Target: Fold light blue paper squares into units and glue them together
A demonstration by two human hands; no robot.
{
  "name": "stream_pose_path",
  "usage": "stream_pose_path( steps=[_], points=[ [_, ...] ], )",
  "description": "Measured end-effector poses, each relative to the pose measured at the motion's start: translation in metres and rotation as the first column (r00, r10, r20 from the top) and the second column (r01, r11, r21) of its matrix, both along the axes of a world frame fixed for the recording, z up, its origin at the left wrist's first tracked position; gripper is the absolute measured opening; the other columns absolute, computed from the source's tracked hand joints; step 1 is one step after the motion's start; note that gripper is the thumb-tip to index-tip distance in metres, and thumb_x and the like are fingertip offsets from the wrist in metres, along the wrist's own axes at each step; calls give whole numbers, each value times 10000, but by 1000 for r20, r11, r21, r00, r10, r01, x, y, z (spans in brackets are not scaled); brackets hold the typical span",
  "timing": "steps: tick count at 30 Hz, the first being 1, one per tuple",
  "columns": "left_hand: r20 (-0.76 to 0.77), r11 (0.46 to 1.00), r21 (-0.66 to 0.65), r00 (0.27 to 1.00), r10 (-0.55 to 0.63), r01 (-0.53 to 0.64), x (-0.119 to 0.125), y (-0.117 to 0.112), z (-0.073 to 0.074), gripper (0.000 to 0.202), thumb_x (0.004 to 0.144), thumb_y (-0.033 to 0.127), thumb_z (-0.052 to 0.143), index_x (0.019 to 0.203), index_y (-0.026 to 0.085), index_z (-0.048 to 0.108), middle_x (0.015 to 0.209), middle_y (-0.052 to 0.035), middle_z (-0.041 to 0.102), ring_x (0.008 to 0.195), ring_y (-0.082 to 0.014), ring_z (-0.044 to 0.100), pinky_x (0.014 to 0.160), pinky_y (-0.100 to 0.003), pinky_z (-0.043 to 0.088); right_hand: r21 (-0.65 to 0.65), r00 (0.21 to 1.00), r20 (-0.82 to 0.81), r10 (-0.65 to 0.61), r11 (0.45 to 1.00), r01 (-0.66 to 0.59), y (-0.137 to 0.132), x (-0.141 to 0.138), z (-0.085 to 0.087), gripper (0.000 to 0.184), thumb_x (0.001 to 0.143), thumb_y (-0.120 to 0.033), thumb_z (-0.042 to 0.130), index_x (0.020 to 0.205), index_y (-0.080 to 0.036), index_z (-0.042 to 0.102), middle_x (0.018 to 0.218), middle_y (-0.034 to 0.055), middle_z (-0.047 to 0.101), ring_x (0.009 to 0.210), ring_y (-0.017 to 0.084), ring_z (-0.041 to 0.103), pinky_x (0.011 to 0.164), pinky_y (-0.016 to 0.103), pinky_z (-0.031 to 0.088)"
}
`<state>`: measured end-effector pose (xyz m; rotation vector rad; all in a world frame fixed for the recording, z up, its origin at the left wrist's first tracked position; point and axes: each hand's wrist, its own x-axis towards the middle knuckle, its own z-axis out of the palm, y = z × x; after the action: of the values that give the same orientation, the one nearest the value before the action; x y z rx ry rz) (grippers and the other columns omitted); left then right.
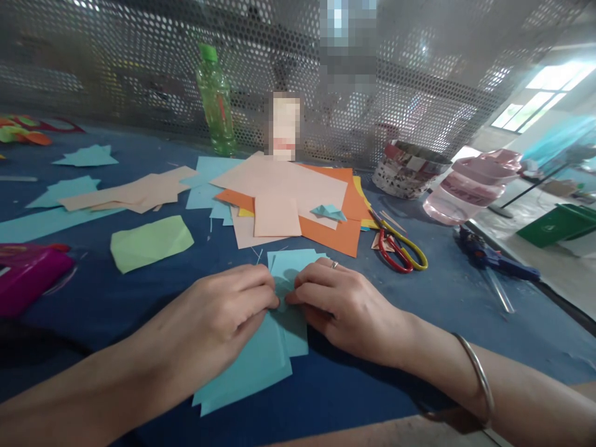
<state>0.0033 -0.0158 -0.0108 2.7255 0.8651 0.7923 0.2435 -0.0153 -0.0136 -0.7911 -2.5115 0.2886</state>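
Blue paper [261, 366] flat on table [442, 298], near front edge. Left hand [218, 323] and right hand [347, 307] pinch its centre fold, fingertips narrow, nearly touching. Judgement: keep edges aligned, press crease firmly outward.

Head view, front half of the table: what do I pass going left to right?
Magenta plastic object → green paper → left hand → right hand, both pinching the light blue paper → red-and-yellow scissors → blue glue gun → green bin beyond the table edge.
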Motion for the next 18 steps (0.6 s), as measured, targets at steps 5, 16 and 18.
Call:
stream_pose_path(
  steps=[5, 16, 18],
  points=[
    [-22, 1000, 26, 1000, -9, 9, 0, -1, 0, 297, 985, 42, 419, 895, 184, 664, 884, -22, 673, 778, -149, 670, 675, -258, 497, 25, 1000, 25, 0, 1000, -1, -1, 0, 1, 235, 962, -44, 538, 990, -163, 739, 979, 85, 721, 868, 198, 619, 770, 312, 529],
    [91, 983, -168, 992, 88, -72, 0, 2, -5, 203, 1014, 140, 511, 939, 225, 679, 878, 30, 676, 717, -98, 637, 636, -225, 459, -63, 988, -147, -49, 997, 40, 4, -1, -6, 128, 996, -90, 617, 988, -145, 733, 940, 75, 731, 864, 180, 656, 785, 283, 535],
    [81, 977, -189, 990, 111, -94, -1, 4, -5, 189, 1016, 175, 530, 955, 228, 701, 847, 33, 678, 659, -93, 610, 591, -226, 443, -106, 984, -169, -61, 993, 43, 5, -1, -6, 139, 975, -52, 630, 962, -144, 734, 911, 61, 730, 838, 165, 655, 767, 264, 522]
  ],
)
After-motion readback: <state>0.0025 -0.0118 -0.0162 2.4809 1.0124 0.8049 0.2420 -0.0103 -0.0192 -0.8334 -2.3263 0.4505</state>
